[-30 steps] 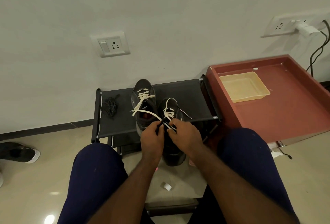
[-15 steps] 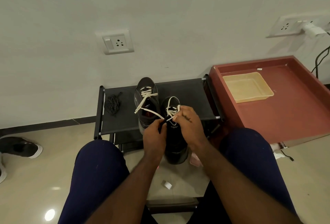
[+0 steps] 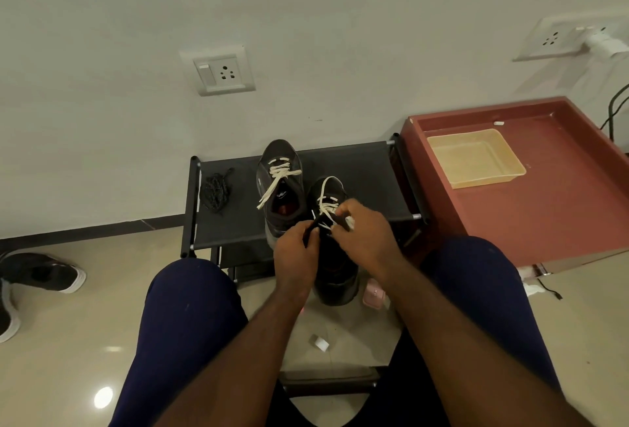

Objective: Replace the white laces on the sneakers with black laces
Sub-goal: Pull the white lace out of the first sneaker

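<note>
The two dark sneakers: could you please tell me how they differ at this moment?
The far sneaker stands untouched on the rack; the near sneaker is gripped by the left hand. The far sneaker's lace ends hang loose over its side, while the near sneaker's white lace is pinched by the right hand. Both are dark, point toes toward the wall, and still carry white laces.

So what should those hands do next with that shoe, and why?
Probably draw the white lace out of the next eyelet of the nearer black sneaker: the right hand pinches it, the left hand holds the shoe, and lace crosses the front eyelets. The bundled black laces lie untouched on the black rack.
</note>
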`<state>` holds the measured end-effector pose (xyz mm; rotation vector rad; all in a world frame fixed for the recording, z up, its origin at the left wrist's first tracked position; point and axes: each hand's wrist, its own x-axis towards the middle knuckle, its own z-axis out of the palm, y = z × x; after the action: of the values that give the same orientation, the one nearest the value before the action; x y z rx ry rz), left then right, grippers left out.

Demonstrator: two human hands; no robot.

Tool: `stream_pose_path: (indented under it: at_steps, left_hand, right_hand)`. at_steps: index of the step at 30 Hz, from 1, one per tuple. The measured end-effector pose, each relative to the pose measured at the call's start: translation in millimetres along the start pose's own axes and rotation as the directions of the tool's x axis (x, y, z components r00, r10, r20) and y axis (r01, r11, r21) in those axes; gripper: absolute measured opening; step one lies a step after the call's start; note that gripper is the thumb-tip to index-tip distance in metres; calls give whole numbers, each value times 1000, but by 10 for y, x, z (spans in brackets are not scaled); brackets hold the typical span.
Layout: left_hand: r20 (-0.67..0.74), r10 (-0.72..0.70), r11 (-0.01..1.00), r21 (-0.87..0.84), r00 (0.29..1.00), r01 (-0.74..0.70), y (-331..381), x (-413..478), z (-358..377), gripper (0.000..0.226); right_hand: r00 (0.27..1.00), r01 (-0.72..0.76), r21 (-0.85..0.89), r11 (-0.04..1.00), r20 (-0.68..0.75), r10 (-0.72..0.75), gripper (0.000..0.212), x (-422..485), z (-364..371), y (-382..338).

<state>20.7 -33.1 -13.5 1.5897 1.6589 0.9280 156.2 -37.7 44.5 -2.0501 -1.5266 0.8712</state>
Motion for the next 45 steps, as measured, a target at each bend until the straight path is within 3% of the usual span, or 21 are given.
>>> stream_pose_path:
  at_steps: [4, 7, 10, 13, 16, 20, 23, 25, 27, 29, 33, 38, 45]
  left_hand:
    - [-2, 1, 1000, 6, 1000, -1, -18, -1, 6, 17]
    - [-5, -18, 1000, -2, 1000, 18, -46, 3, 16, 17]
    - [0, -18, 1000, 0, 1000, 18, -46, 6, 9, 18]
    - [1, -32, 999, 4, 999, 32, -30, 5, 7, 17]
    - [3, -46, 999, 7, 999, 46, -14, 9, 0, 18]
    - [42, -46, 998, 39, 998, 45, -9, 8, -8, 22]
    - [88, -50, 997, 69, 995, 44, -10, -9, -8, 25]
    - [90, -37, 995, 92, 995, 28, -8, -12, -5, 26]
    - [84, -27, 995, 96, 996, 19, 2, -2, -2, 24]
    - [84, -33, 996, 83, 996, 26, 14, 3, -1, 23]
    - [105, -39, 998, 52, 994, 34, 45, -8, 17, 22]
    - [127, -78, 995, 75, 989, 68, 64, -49, 39, 16]
    - [155, -97, 978, 199, 983, 65, 138, -18, 26, 22]
  right_hand:
    - [994, 57, -375, 925, 105, -19, 27, -46, 165, -81]
    - [996, 59, -403, 913, 91, -24, 22, -34, 197, -78]
    - [996, 71, -184, 980, 61, -61, 16, 5, 155, -19]
    - [991, 59, 99, 993, 117, -70, 13, 30, -2, 9]
    - [986, 2, 384, 923, 154, -66, 12, 11, -215, -15]
    - [998, 42, 604, 796, -68, -1, 14, 39, -385, -45]
    - [995, 93, 488, 868, -23, -94, 51, 86, -404, 8]
    - [995, 99, 399, 912, -19, -100, 61, 123, -376, 62]
    - [990, 98, 330, 939, -130, -57, 47, 154, -357, 135]
    - [989, -4, 187, 982, -143, 32, 15, 175, -333, 195]
    - [983, -104, -109, 989, 137, 119, 27, 81, -57, 272]
    - [999, -49, -118, 992, 18, 52, 36, 72, 191, 246]
    - [998, 45, -183, 982, 42, -38, 38, 128, 171, 322]
